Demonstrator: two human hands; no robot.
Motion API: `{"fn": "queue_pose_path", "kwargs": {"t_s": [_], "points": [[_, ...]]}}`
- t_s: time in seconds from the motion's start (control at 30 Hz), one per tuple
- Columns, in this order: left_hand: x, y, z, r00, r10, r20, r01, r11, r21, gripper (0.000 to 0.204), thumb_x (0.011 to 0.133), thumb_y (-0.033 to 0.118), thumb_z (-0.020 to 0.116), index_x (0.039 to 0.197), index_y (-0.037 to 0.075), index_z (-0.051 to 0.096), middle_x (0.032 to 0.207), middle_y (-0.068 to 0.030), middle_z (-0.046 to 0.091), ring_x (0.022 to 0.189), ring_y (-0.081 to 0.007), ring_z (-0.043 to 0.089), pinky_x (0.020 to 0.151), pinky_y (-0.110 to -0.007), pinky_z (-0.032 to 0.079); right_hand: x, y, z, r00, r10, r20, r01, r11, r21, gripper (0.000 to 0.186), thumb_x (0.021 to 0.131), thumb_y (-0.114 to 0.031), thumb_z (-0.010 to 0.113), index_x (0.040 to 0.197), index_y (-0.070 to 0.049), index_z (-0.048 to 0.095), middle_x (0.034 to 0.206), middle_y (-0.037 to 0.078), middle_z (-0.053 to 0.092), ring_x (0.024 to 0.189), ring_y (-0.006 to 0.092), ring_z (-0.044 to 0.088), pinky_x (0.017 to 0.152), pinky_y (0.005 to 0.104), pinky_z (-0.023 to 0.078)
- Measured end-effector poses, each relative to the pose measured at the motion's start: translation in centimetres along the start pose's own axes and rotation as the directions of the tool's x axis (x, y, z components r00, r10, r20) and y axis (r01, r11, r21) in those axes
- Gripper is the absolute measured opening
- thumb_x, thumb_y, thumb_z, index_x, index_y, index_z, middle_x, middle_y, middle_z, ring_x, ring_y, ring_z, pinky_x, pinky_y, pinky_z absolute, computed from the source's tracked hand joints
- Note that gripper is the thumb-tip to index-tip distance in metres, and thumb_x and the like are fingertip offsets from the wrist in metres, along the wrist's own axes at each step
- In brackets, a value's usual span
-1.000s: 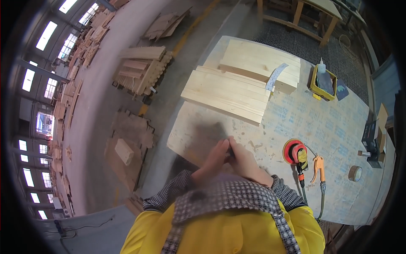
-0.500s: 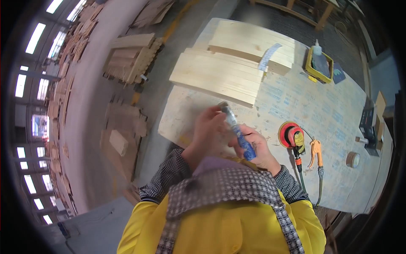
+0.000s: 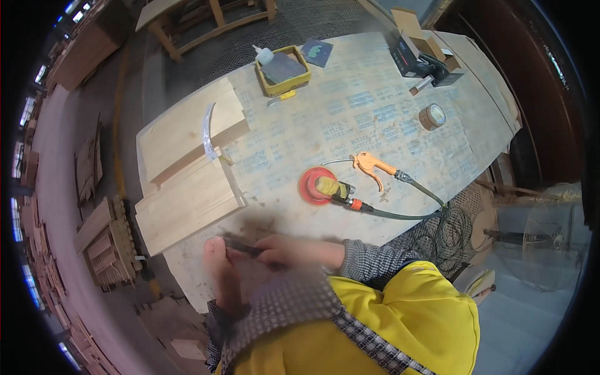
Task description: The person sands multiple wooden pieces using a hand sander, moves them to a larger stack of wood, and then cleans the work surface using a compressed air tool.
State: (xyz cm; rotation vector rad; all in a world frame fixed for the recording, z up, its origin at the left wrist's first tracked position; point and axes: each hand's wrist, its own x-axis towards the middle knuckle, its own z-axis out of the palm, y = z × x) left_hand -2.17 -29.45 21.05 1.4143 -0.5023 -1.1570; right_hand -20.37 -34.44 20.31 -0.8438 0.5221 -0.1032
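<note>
In front of my body, at the near left edge of the table, my right hand (image 3: 278,251) is closed around the handle of a blue-handled metal tool (image 3: 242,245). The tool looks dark and smeared by motion here, so its exact kind is unclear. At its other end my left hand (image 3: 219,259) is upright, with its fingers closed at the tip. Just beyond both hands lie pale wooden boards (image 3: 187,203), side by side. A second set of boards (image 3: 190,134) sits farther back, with a curved printed paper strip (image 3: 207,131) over its right end.
Right of the hands are a red round sander (image 3: 315,185) and an orange air blow gun (image 3: 373,167) with hoses. A yellow tray (image 3: 284,74) with a bottle, a tape roll (image 3: 432,117) and an opened box (image 3: 428,53) stand farther off. A fan (image 3: 540,240) is at the right.
My view has swung to the right, so the table's things appear farther left. Both hands still hold the tool between them; it now lies more level across the view.
</note>
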Motion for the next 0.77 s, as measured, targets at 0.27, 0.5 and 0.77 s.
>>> {"fn": "queue_pose_path", "kwargs": {"t_s": [0.27,0.5,0.77], "points": [[2.2,-1.2,-1.8,0.983,-0.157,0.095,0.113,0.926,0.360,0.028,0.092,0.016,0.052,0.065,0.007,0.051,0.052,-0.0007,0.047,0.045,-0.0085,0.041,0.044,-0.023,0.034,-8.8,-2.5,-11.4,0.459,-0.353,-0.815,0.464,0.878,-0.118,0.017,0.078,-0.005,0.061,0.094,-0.001,0.057,0.074,0.004,0.058,0.057,0.0085,0.053,0.052,0.0208,0.043],[0.1,-4.5,-6.3,0.962,-0.238,-0.135,0.267,0.920,0.288,0.030,0.091,0.018,0.056,0.063,0.009,0.052,0.053,0.0041,0.043,0.045,-0.0050,0.038,0.041,-0.023,0.030,-25.5,-2.9,-34.2,-0.281,-0.557,-0.781,-0.286,0.826,-0.486,0.041,0.082,-0.026,0.065,0.116,-0.004,0.057,0.089,0.010,0.061,0.073,0.0160,0.057,0.062,0.0265,0.046],[-0.5,-1.0,-6.1,0.921,-0.347,-0.177,0.389,0.839,0.379,0.035,0.094,0.029,0.054,0.070,0.004,0.052,0.060,-0.0002,0.048,0.054,-0.0087,0.044,0.050,-0.026,0.039,-34.5,-1.1,-55.3,-0.120,-0.510,-0.852,-0.399,0.810,-0.429,0.064,0.071,-0.049,0.074,0.096,0.009,0.065,0.084,0.021,0.065,0.073,0.0254,0.061,0.066,0.0378,0.050]]}}
